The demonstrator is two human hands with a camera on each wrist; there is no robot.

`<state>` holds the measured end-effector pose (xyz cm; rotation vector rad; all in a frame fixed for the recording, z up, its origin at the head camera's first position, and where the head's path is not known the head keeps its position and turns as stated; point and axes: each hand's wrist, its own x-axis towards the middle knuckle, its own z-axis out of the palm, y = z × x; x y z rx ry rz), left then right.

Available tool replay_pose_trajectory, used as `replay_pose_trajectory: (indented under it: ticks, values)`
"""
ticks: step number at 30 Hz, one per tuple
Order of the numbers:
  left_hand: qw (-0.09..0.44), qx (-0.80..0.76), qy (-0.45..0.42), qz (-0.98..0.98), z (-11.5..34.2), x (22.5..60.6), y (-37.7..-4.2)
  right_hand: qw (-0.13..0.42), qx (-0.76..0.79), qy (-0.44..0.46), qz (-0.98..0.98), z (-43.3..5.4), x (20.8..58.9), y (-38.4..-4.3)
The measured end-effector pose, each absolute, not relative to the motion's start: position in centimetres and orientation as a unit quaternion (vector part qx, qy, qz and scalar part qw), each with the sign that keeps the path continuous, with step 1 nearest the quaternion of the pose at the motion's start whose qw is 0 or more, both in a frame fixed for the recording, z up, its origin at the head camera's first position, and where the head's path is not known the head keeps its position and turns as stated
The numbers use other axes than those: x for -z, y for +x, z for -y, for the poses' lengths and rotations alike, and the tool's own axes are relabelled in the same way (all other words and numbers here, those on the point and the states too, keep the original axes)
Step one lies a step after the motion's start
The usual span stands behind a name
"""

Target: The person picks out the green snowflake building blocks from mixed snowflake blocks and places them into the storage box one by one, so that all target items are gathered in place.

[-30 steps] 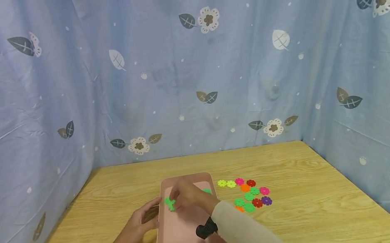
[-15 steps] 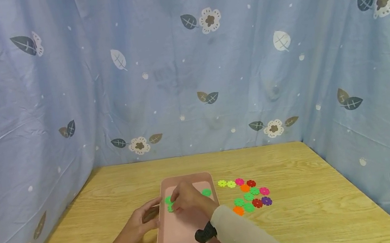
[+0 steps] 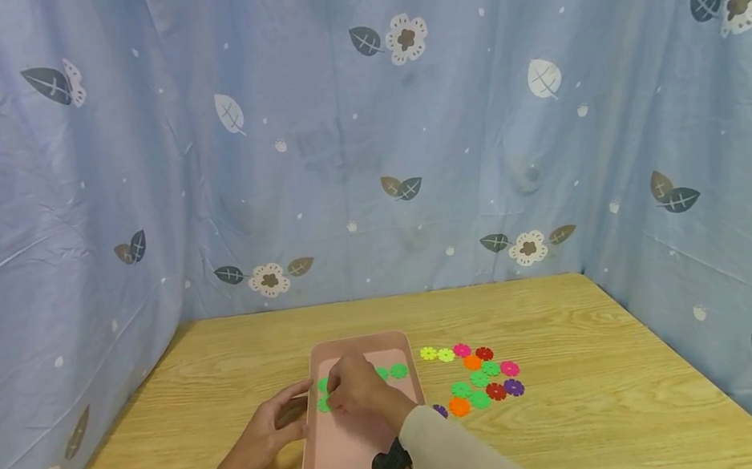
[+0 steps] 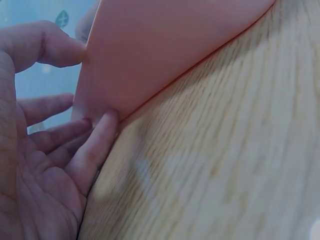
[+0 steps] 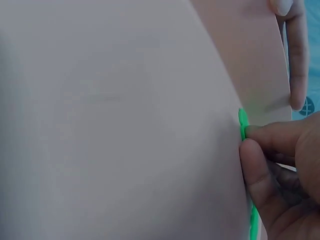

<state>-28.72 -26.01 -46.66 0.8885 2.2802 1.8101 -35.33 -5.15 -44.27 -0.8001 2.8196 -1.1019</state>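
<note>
A flat green flower-shaped plastic disc is held at its edge between the thumb and index finger of the right hand, low over the floor of a pink rectangular tray. Just beyond these fingers lies a second green disc, partly covered by the hand; to their right, near the tray's far end, are two more green discs, side by side. The left hand, left of the right fingers, has its own fingers spread apart and touching the tray's outer side wall and rim. Well to the right of the right fingers, past the opposite wall, flower-shaped discs in yellow, pink, red, orange, green and purple lie scattered on the light wood-grain tabletop. Farther out, beyond both hands' fingers, hangs a blue curtain printed with leaves and flowers.
</note>
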Motion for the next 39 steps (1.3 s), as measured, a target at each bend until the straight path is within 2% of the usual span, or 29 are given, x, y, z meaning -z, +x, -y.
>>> replay_pose_trajectory:
  ticks: [19,30,39]
  values:
    - [0.043,-0.583,0.272,-0.764,25.9,46.6,-28.8,-0.023,0.294,-0.262,-0.919,5.6,44.1,-35.0]
    - [0.034,-0.576,0.264,-0.773,25.5,47.0,-29.0,0.021,0.355,-0.252,-0.900,4.8,43.7,-35.0]
    - [0.034,-0.577,0.238,-0.780,25.6,46.8,-28.7,0.019,0.342,-0.314,-0.886,3.9,41.4,-34.1]
